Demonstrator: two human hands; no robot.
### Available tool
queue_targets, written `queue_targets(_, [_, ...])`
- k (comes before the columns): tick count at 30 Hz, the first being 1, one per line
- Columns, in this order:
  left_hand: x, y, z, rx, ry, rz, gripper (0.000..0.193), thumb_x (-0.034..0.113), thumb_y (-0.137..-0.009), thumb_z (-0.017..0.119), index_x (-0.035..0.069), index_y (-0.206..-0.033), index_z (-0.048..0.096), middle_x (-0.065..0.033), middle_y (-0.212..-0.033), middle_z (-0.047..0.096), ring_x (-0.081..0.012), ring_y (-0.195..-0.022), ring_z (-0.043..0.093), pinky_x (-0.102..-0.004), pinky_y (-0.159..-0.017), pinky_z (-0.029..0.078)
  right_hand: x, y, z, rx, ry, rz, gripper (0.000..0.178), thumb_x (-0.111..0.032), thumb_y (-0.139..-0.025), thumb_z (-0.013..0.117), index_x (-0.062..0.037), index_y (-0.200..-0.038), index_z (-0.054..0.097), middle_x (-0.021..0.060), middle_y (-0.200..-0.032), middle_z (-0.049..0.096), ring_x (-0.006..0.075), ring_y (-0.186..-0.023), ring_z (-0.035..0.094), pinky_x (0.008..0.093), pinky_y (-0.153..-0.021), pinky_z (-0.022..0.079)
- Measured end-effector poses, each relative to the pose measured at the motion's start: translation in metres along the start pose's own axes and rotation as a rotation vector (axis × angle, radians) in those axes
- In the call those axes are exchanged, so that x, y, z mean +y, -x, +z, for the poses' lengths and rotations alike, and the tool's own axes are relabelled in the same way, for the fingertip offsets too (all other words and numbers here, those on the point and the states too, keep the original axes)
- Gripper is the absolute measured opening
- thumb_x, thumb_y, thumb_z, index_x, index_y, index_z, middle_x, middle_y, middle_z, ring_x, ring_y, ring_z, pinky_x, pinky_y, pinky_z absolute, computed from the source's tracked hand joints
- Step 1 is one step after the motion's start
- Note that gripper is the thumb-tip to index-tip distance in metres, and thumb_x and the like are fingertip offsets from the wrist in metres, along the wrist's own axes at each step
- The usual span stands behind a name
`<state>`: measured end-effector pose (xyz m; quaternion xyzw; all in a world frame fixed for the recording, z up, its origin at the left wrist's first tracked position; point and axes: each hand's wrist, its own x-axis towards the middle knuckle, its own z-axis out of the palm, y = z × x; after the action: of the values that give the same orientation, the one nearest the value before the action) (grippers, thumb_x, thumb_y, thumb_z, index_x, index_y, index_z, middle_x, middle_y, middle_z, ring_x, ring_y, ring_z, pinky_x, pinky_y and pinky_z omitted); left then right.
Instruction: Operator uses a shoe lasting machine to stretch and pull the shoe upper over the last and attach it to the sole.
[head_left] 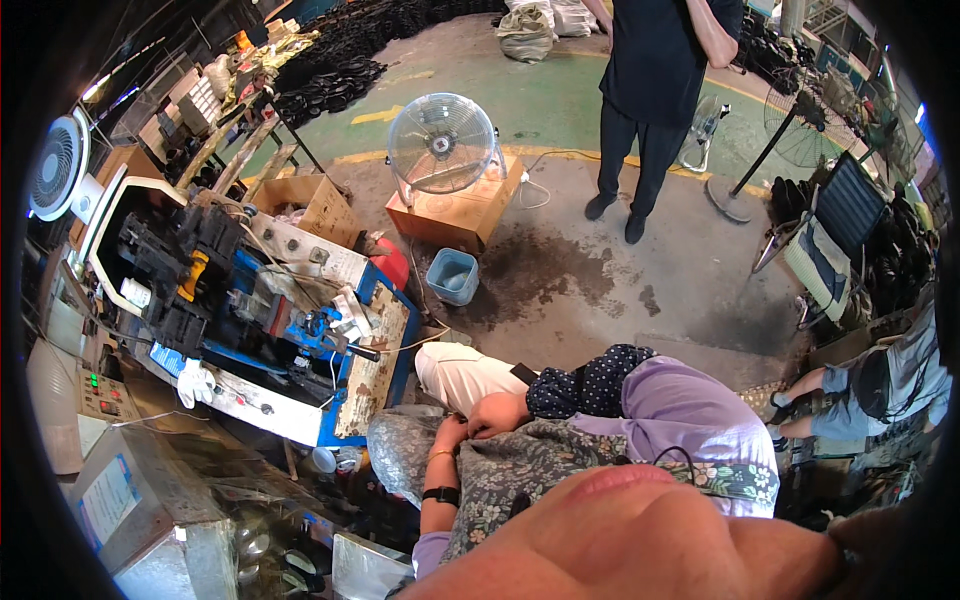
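Both my hands lie together in my lap, touching, over a grey flowered apron [520, 455]. My left hand [450, 433] comes from a forearm with a dark wristband [441, 495] and a thin bracelet. Its fingers curl in against the other hand. My right hand [497, 414] reaches across from a dark polka-dot sleeve [580, 388] and is closed, knuckles up. Whatever either hand may hold is hidden. Beyond them are pale trousers [460, 372]. Closest to the hands on the left is a machine bench [372, 335] with a blue edge.
Blue clamps [318, 330] and a white glove [195, 383] are on the machine. Past it stand a blue bin [453, 277] and a floor fan [440, 145] on a carton [480, 205]. A person [655, 110] in dark clothes stands ahead. A chair [835, 240] is at right.
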<state>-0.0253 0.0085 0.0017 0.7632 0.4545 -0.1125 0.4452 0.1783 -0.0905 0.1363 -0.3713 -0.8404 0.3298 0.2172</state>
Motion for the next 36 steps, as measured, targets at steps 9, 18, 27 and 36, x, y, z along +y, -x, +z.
queue_targets(9, [0.024, 0.011, -0.01, 0.059, -0.124, 0.058, 0.055, 0.044, -0.073, 0.07, -0.004, -0.1, 0.065, -0.0275, -0.099, 0.067, -0.0415, -0.096, 0.064, -0.0443, -0.078, 0.05, 0.001, 0.001, 0.0, -0.017, -0.035, 0.02, 0.021, -0.026, -0.085, 0.064, -0.0129, -0.099, 0.071, 0.013, -0.093, 0.069, 0.0346, -0.086, 0.063, 0.0438, -0.074, 0.049])
queue_targets(18, [0.025, 0.012, -0.01, 0.019, 0.002, 0.013, 0.063, 0.052, -0.073, 0.067, -0.001, -0.106, 0.067, -0.0247, -0.099, 0.068, -0.0404, -0.098, 0.065, -0.044, -0.08, 0.05, -0.001, 0.0, -0.005, -0.046, -0.045, 0.005, 0.021, -0.023, -0.087, 0.062, -0.008, -0.098, 0.071, 0.0135, -0.095, 0.069, 0.0338, -0.089, 0.063, 0.0433, -0.078, 0.049])
queue_targets(27, [0.038, 0.018, -0.018, -0.028, -0.114, 0.017, 0.066, 0.055, -0.076, 0.063, -0.005, -0.105, 0.065, -0.0295, -0.103, 0.065, -0.0457, -0.1, 0.062, -0.0474, -0.08, 0.049, 0.003, 0.0, -0.002, -0.035, -0.035, 0.032, 0.023, -0.025, -0.084, 0.063, -0.0106, -0.101, 0.07, 0.0149, -0.095, 0.068, 0.0355, -0.088, 0.063, 0.0441, -0.076, 0.049])
queue_targets(36, [0.024, 0.004, -0.009, -0.026, -0.079, -0.03, 0.057, 0.042, -0.075, 0.071, -0.004, -0.108, 0.066, -0.0232, -0.102, 0.069, -0.0319, -0.092, 0.068, -0.0407, -0.076, 0.05, 0.002, 0.004, -0.007, -0.016, -0.065, 0.002, 0.021, -0.024, -0.087, 0.063, -0.0082, -0.099, 0.07, 0.0131, -0.094, 0.068, 0.0335, -0.089, 0.063, 0.0429, -0.078, 0.049])
